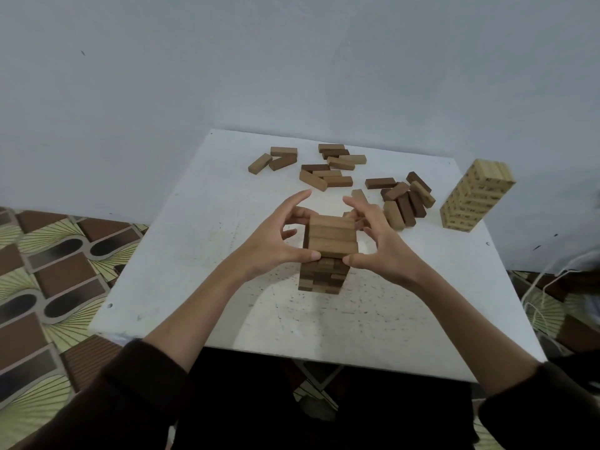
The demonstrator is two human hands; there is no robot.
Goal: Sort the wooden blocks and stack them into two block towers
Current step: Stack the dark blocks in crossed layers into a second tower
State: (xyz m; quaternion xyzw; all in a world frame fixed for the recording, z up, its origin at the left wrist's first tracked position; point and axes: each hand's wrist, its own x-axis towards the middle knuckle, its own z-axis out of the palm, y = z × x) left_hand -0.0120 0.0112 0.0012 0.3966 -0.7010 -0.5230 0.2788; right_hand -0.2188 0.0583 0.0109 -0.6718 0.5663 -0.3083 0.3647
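Together, our left hand (276, 235) and right hand (378, 241) clasp the top layer of the brown rectangular wooden-block tower (326, 254) mid-way across the speckled white surface (201, 241), fingers curled around its smooth planks. Loose brown blocks (328, 173) lie scattered behind, and a pale printed-block tower (477, 198) stands far right.

I see matt, smooth wood on the loose blocks (328, 178), paler printed wood on the finished tower (477, 198), and a scuffed, speckled matt white tabletop (201, 254).
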